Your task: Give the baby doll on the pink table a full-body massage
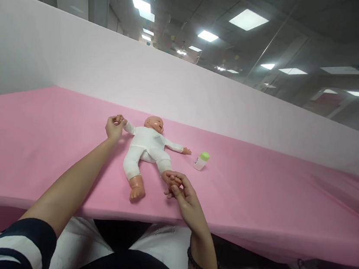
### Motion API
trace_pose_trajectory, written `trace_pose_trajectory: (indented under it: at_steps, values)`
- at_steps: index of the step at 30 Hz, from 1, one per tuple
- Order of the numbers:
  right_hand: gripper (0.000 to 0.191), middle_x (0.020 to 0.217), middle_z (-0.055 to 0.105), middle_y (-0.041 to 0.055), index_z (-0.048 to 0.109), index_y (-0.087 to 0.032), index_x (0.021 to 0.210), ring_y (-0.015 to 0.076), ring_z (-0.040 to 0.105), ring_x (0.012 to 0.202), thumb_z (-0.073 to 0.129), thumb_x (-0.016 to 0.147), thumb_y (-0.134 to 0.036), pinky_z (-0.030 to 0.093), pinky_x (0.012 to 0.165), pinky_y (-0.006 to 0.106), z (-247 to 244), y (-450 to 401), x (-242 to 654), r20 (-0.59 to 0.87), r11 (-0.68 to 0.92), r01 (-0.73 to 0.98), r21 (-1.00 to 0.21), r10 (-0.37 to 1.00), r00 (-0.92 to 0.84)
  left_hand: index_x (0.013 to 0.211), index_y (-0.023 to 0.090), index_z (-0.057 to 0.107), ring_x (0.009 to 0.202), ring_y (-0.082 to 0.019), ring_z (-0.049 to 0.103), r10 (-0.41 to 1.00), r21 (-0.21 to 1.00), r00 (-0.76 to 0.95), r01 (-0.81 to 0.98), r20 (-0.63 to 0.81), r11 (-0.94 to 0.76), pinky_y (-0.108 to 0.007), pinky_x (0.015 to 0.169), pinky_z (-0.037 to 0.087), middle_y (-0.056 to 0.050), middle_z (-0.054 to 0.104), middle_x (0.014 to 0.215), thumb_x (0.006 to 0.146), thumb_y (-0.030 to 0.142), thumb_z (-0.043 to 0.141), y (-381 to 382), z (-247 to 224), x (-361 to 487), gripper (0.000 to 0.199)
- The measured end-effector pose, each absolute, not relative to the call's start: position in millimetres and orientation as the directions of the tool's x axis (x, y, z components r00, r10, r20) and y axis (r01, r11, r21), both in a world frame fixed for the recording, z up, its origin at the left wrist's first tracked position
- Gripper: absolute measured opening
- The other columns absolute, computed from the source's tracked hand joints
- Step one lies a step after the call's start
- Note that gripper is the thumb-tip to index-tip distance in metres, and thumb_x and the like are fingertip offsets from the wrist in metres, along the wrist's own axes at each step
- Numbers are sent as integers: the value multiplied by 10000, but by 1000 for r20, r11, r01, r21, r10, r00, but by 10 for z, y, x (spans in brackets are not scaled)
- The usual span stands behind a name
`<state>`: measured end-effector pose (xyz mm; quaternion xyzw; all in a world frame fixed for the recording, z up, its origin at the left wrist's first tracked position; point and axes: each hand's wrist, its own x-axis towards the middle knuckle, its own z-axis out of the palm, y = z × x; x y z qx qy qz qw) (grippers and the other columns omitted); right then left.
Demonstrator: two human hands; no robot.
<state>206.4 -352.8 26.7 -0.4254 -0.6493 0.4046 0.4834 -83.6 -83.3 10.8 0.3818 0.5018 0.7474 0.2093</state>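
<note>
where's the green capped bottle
In the head view, the bottle sits on the pink cloth right of the doll, just beyond its outstretched hand and past the person's right hand.

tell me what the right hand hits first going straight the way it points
The baby doll's foot, already in the right hand's fingers; past it, probably the doll's white-clad leg, depth unclear.

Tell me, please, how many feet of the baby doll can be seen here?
2. One foot rests on the pink cloth; the other foot is held in the person's right hand.
</note>
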Motion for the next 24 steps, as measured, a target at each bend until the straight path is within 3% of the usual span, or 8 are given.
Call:
trace_pose_trajectory:
  at_steps: [4,7,11,14,18,21,24]
  values:
    - [342,1177,627,91,592,-265,1254,160,620,824,580,987,-479,558,741,330,-20,-3590,2049,264,287,125,-950,949,-175,864,186,570,906,-179,695,754,933,-656,-252,30,-256,-335,838,588,-47,658,947,716,152,751,-652,-27,-1119,236]
    - [294,1268,589,91,603,-275,1221,144,605,845,592,987,-453,546,746,307,-204,-3615,2016,272,287,80,-955,950,-151,767,191,540,868,-184,695,746,931,-665,-286,-25,-224,-345,850,589,-18,618,822,726,150,735,-622,-76,-1257,203]
    - [273,1286,584,82,603,-297,1247,141,614,862,578,1003,-417,539,755,298,-198,-3638,2018,319,331,67,-941,936,-148,883,183,563,874,-169,694,711,926,-703,-276,-11,-258,-332,844,589,-43,658,939,755,164,739,-675,-1,-1229,219]
    - [264,1363,570,88,614,-300,1246,149,640,869,570,1007,-404,548,768,317,14,-3587,2024,375,390,90,-916,915,-147,1024,180,583,916,-180,691,654,923,-726,-72,212,-379,-320,830,578,-78,682,1078,765,215,772,-794,113,-1069,322]
    - [285,1295,631,87,634,-282,1241,164,642,852,590,984,-396,562,798,353,342,-3353,1922,430,448,114,-887,889,-154,1109,213,627,966,-200,685,611,781,-503,260,611,-567,-305,824,551,-62,706,1112,805,325,768,-1020,233,-795,353]
    - [313,1214,669,84,635,-264,1232,175,634,865,616,947,-392,559,787,351,448,-3074,1750,423,442,86,-893,889,-175,1104,220,655,957,-211,681,568,639,-295,394,768,-660,-332,855,541,-62,729,1084,838,305,711,-1150,257,-620,285]
    - [303,1176,677,75,635,-255,1193,166,616,845,615,921,-387,547,757,329,406,-2807,1558,414,429,58,-901,893,-179,1080,234,694,993,-239,673,548,496,-61,519,834,-697,-373,929,515,-74,749,1066,844,259,661,-1221,229,-492,239]
